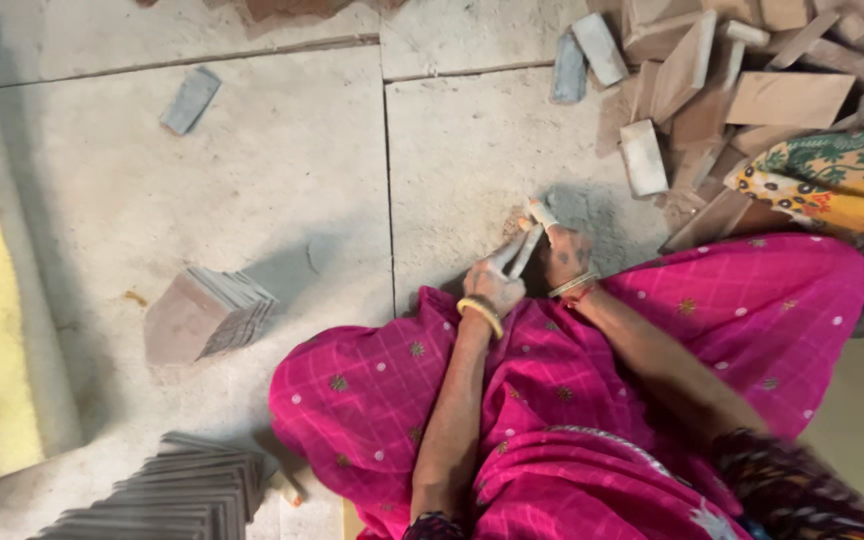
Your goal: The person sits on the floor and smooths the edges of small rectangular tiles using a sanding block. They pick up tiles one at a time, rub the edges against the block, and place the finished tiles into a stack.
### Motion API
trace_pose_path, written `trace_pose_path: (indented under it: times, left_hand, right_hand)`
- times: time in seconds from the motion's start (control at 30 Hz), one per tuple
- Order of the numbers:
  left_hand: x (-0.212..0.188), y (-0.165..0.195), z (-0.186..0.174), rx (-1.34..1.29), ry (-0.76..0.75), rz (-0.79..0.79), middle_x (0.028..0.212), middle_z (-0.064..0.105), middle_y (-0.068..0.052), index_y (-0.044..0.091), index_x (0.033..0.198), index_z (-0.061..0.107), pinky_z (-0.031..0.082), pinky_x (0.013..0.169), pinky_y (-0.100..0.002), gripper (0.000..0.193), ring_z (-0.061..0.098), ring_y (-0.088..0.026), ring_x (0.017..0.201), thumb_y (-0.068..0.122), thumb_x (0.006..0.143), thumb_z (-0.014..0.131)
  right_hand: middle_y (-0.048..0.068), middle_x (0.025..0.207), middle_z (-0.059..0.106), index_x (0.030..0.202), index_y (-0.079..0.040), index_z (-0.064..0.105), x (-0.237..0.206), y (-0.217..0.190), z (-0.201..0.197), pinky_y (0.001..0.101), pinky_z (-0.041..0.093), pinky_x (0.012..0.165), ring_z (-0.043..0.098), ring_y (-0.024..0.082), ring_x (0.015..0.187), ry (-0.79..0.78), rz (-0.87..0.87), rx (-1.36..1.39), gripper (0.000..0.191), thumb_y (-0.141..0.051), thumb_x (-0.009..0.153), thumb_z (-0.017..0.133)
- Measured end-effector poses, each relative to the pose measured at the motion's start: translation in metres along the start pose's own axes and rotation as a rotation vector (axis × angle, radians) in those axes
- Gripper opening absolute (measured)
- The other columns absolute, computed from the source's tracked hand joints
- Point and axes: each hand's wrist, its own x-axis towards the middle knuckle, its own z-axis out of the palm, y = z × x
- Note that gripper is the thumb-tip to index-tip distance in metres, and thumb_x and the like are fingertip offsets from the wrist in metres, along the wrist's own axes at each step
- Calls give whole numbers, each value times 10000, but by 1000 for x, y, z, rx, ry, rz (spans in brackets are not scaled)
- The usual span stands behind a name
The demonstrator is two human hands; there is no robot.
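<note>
My left hand (pixel 494 280) and my right hand (pixel 564 252) meet low over the stone floor (pixel 282 180), just past my knees in bright pink cloth (pixel 652 330). Between them they hold a thin pale stone piece (pixel 527 248); both hands grip it, fingers wrapped in pale tape. A yellow bangle sits on my left wrist, and bangles ring my right wrist too. A small dusty chipped patch lies on the floor under the hands.
A heap of cut stone blocks (pixel 712 80) fills the upper right. A stack of thin stone tiles (pixel 207 312) lies at left, another stack (pixel 182 495) at the bottom left. One loose grey piece (pixel 190 100) lies far left. Yellow patterned cloth (pixel 832 180) at right.
</note>
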Motion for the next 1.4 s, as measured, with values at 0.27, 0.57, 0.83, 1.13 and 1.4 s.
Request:
trace_pose_path:
  times: [0.27,0.57,0.83,1.13,1.4]
  left_hand:
    - [15,-36,17,51,-40,-28,966,752,-229,144,1103,763,581,886,-478,384,719,-417,942,294,753,709]
    - [-2,3,-1,-34,42,-6,970,745,-193,256,1317,689,570,837,-457,599,710,-399,901,160,726,653]
    - [0,5,-15,-203,-34,-96,911,741,-192,285,1346,669,586,801,-412,629,739,-350,832,162,730,620]
    - [15,-15,-3,-230,-59,-103,966,781,-159,216,1326,694,583,787,-348,632,754,-272,799,107,711,596]
    - [23,-20,-2,-264,-37,-17,1003,792,-147,192,1298,706,584,801,-349,608,764,-238,871,111,703,610]
  right_hand:
    - [16,944,730,1316,-11,717,3,15,-22,357,529,672,629,134,754,34,425,681,345,-104,990,654]
    - [159,1112,759,1331,-4,698,4,-39,-49,335,595,855,738,192,971,89,59,518,325,-137,1035,708]
    - [197,843,710,1306,16,677,17,-32,-37,395,543,659,700,300,717,-64,80,283,421,-38,889,662]
    - [198,1366,638,1382,-44,660,21,-54,-62,415,600,810,733,340,965,-190,-18,68,399,-293,1071,685]
    - [155,1564,514,1473,-19,584,10,-54,-88,410,593,945,692,354,1194,-236,-291,18,520,-193,994,685]
